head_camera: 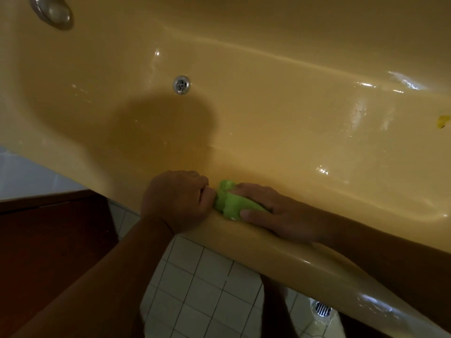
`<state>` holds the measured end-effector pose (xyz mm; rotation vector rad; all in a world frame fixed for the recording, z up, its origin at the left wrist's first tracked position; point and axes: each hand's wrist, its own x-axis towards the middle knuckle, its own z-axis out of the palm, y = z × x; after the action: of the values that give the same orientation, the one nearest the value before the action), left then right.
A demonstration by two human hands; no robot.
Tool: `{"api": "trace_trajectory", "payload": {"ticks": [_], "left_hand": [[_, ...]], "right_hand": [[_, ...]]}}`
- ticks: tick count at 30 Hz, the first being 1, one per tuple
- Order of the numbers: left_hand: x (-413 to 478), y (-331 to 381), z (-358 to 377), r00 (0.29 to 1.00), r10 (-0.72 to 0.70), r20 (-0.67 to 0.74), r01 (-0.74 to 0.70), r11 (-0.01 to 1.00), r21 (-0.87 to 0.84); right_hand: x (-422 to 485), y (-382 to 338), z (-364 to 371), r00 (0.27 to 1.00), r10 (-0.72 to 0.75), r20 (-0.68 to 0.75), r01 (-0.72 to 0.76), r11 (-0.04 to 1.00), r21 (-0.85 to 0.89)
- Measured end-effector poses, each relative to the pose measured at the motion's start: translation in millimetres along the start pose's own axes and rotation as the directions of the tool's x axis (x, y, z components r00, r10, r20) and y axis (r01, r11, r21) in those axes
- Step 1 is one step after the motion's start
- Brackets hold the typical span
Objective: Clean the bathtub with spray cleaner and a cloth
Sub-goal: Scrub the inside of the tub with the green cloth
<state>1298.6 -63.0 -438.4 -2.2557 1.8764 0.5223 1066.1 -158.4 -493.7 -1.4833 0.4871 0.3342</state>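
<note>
Both hands sit on the near rim of the bathtub (280, 254), meeting at the green cloth (228, 203). The left hand (175, 198) is balled up, its fingers curled tight against the left end of the cloth, and it seems to pinch that end. The right hand (280, 215) lies nearly flat over the other end, with fingers and thumb stretched out and pressing the cloth down. The cloth is bunched into a lump where the rim rolls over into the inner wall.

The bathtub is yellow, glossy and deep, and it fills most of the view. Its basin holds wet streaks and bright glints, thickest toward the right side. A dark round shadow lies across the bottom below the drain. White tiled floor (202, 276) runs beneath the rim in small squares. To the left of it is a dark reddish-brown surface (48, 240); I cannot tell what it is. Above that is a pale bluish patch of wall (19, 172).

A round metal overflow plate (52, 11) sits on the tub's end wall at the upper left. The tub's chrome drain (181, 84) is set in the bottom, well away from the cloth. A floor drain (322, 308) shows in the tiles below the rim at the lower right. A small yellow scrap (443, 121) lies inside the tub at the far right edge.
</note>
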Motion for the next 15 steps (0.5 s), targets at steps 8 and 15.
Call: {"api": "trace_trajectory", "payload": {"ticks": [8, 15], "left_hand": [[-1, -7, 0, 0.998, 0.004, -0.056, -0.006, 0.999, -0.037], [-1, -16, -4, 0.995, 0.007, -0.104, -0.009, 1.000, -0.018]], "right_hand": [[62, 107, -28, 0.943, 0.321, -0.090, -0.330, 0.936, -0.124], [112, 46, -9, 0.958, 0.272, -0.090, -0.278, 0.959, -0.058]]}}
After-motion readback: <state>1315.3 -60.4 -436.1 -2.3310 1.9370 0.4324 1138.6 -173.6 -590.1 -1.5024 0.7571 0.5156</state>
